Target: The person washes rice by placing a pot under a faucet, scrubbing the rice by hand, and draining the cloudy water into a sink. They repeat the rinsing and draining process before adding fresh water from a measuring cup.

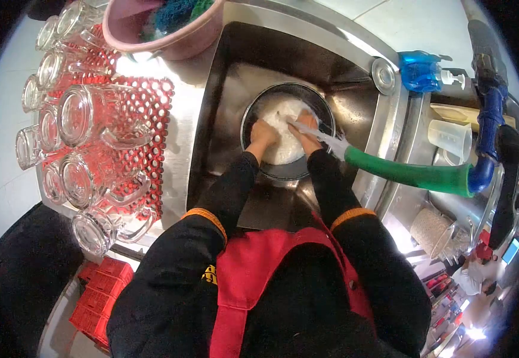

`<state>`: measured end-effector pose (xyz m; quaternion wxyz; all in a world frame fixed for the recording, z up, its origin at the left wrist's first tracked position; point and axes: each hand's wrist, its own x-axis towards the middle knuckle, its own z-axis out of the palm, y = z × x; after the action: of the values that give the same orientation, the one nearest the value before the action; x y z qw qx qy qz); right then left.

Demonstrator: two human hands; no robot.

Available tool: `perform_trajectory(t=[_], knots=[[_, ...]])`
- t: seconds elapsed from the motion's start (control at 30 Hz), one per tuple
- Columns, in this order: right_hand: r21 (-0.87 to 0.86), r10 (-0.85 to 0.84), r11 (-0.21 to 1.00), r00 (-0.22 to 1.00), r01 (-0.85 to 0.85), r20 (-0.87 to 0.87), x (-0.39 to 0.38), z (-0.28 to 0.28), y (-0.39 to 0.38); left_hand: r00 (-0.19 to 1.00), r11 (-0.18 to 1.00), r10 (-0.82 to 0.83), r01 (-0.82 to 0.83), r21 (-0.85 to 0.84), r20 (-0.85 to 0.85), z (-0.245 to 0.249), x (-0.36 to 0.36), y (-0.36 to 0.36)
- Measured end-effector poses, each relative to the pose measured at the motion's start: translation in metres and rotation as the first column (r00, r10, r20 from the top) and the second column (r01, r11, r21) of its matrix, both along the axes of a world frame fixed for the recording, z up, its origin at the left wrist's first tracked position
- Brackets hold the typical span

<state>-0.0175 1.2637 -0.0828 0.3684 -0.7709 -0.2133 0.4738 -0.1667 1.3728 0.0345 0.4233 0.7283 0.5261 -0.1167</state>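
Note:
A round dark pot (253, 102) stands in the sink, holding cloudy white water (283, 149) with foam or bubbles on top. My left hand (264, 133) reaches into its left side, fingers dipped below the white surface and hidden. On the right side my right hand (308, 124) is also in the pot, partly covered by splashing water, so its fingers do not show clearly. A green hose (408, 170) comes in from the right, and water streams from its pale end (338, 145) over my right hand. Whether either hand grips something under the water is hidden.
The metal sink (226, 71) surrounds the pot. Several glass mugs (80, 116) stand upside down on a red mat (152, 101) at left. A pink basin (170, 45) sits behind. A blue soap bottle (419, 71), drain strainer (383, 76) and measuring jug (450, 140) are at right.

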Motion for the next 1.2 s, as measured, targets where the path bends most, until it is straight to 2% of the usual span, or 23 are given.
perform_trajectory(t=[0.07,0.1,0.13,0.17,0.2,0.3,0.4,0.47,0.53,0.57,0.6,0.67,0.7,0.73,0.8,0.83,0.87,0.97,1.03,1.07,1.13,1.17,1.2], knots=[[0.213,-0.185,0.947,0.950,0.241,-0.252,-0.013,-0.001,-0.039,0.998,0.970,0.055,-0.058,-0.235,-0.021,-0.051,0.000,-0.010],[0.197,-0.007,0.980,0.986,-0.026,0.168,-0.028,0.008,-0.035,0.998,0.970,0.056,-0.060,-0.237,-0.020,-0.030,0.002,-0.007],[0.196,-0.007,0.980,0.986,-0.026,0.168,-0.034,0.019,-0.029,0.966,0.907,0.252,-0.255,-0.334,-0.054,-0.008,0.004,-0.004],[0.045,-0.166,0.983,0.972,0.176,-0.169,-0.037,0.023,-0.025,0.896,0.799,0.431,-0.433,-0.417,-0.104,0.009,0.005,-0.001],[-0.163,-0.351,0.936,0.819,0.311,-0.454,-0.042,0.033,-0.020,0.897,0.800,0.430,-0.432,-0.417,-0.103,-0.004,0.006,-0.004],[0.019,-0.251,0.951,0.807,0.308,-0.535,-0.050,0.052,-0.019,0.778,0.637,0.621,-0.570,-0.519,-0.093,-0.033,0.010,-0.009],[0.172,-0.145,0.877,0.587,0.450,-0.797,-0.040,0.029,-0.016,0.803,0.706,0.596,-0.522,-0.479,0.005,-0.013,0.012,0.001],[0.207,-0.089,0.840,0.504,0.501,-0.859,-0.039,0.034,-0.014,0.906,0.838,0.422,-0.392,-0.381,-0.004,-0.013,0.016,0.010],[0.156,-0.298,0.807,0.621,0.569,-0.725,-0.037,0.066,-0.003,0.919,0.887,0.393,-0.365,-0.283,0.045,0.018,0.015,0.017],[0.316,-0.122,0.865,0.775,0.389,-0.620,-0.035,0.070,0.003,0.930,0.922,0.359,-0.339,-0.186,0.084,0.030,0.014,0.018],[0.318,-0.119,0.866,0.777,0.386,-0.618,-0.031,0.065,0.011,0.928,0.921,0.361,-0.341,-0.186,0.087,0.021,0.012,0.021],[-0.122,0.063,0.991,0.998,-0.060,0.016,-0.021,0.051,0.029,0.947,0.893,0.320,-0.289,-0.346,0.035,0.001,0.007,0.031],[-0.104,0.512,0.858,0.830,-0.502,0.220,-0.020,0.074,0.050,0.889,0.896,0.409,-0.349,-0.273,0.205,0.004,0.003,0.025],[-0.103,0.507,0.861,0.831,-0.497,0.230,-0.025,0.099,0.065,0.889,0.900,0.403,-0.343,-0.270,0.216,0.006,0.001,0.023],[-0.379,0.593,0.796,0.485,-0.471,0.643,-0.031,0.136,0.083,0.916,0.918,0.333,-0.262,-0.298,0.222,0.029,0.002,0.034],[-0.377,0.561,0.821,0.484,-0.428,0.672,-0.025,0.135,0.080,0.921,0.914,0.327,-0.250,-0.320,0.213,0.006,0.002,0.038],[-0.295,0.500,0.866,0.674,-0.404,0.544,-0.016,0.150,0.083,0.925,0.908,0.322,-0.241,-0.342,0.204,-0.021,0.002,0.041],[-0.216,0.441,0.890,0.633,-0.403,0.637,0.000,0.134,0.076,0.850,0.835,0.449,-0.289,-0.468,0.276,-0.042,0.009,0.048],[-0.281,0.462,0.884,0.611,-0.372,0.643,-0.006,0.147,0.076,0.748,0.730,0.597,-0.357,-0.583,0.289,-0.127,0.000,0.055],[-0.276,0.457,0.886,0.608,-0.372,0.649,-0.011,0.146,0.075,0.746,0.734,0.595,-0.355,-0.579,0.297,-0.106,0.002,0.055],[-0.444,0.360,0.893,0.711,-0.075,0.604,-0.022,0.137,0.071,0.981,0.931,0.161,-0.113,-0.347,0.112,-0.039,0.002,0.048],[-0.474,0.346,0.877,0.791,-0.081,0.505,-0.031,0.148,0.067,0.958,0.906,0.238,-0.161,-0.392,0.158,-0.091,-0.004,0.040],[-0.256,0.231,0.960,0.844,-0.116,0.484,-0.032,0.092,0.047,0.957,0.905,0.244,-0.167,-0.392,0.157,-0.088,-0.002,0.037]])
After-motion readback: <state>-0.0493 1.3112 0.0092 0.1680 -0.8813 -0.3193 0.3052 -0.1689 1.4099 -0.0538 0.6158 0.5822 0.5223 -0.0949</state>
